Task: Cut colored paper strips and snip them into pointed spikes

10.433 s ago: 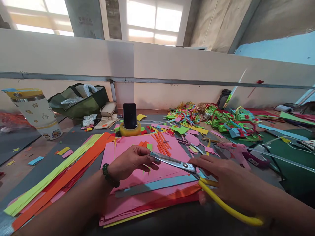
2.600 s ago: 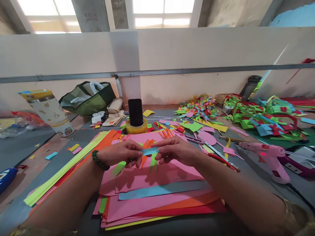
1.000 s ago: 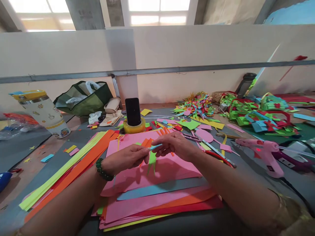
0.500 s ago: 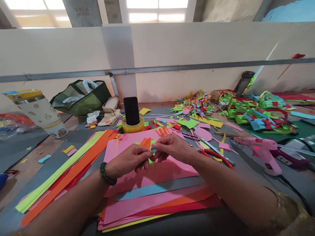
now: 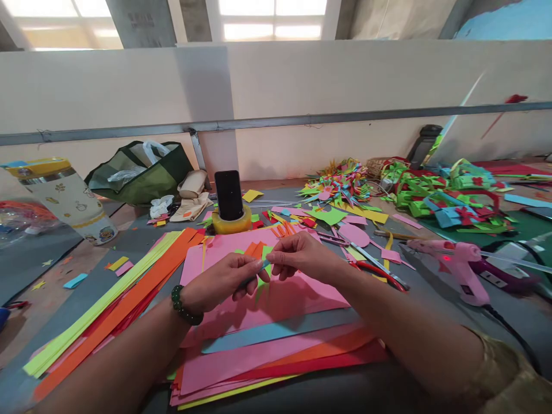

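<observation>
My left hand [image 5: 235, 275], with a dark green bead bracelet [image 5: 185, 306] at the wrist, is closed in a pinch on a small blue paper piece [image 5: 264, 264]. Right beside it, my right hand [image 5: 299, 257] has its thumb and fingertips pressed together at the same piece; what exactly they grip is partly hidden. Green paper [image 5: 264, 292] shows under and between the hands, and orange paper strips [image 5: 255, 249] lie just beyond. Below both hands are pink sheets [image 5: 297, 302], with a blue strip [image 5: 276, 332] across the stack.
Yellow and orange strips [image 5: 116, 302] lie left. A phone [image 5: 229, 195] leans on a tape roll [image 5: 233, 221] ahead. To the right are red-handled scissors [image 5: 379, 273] and a pink glue gun [image 5: 466, 270] with its light on. A tumbler [image 5: 64, 198] stands far left.
My left thumb has shifted along the blue piece, and the fingers of both hands have moved slightly at the pinch. The view has turned a little to the right.
</observation>
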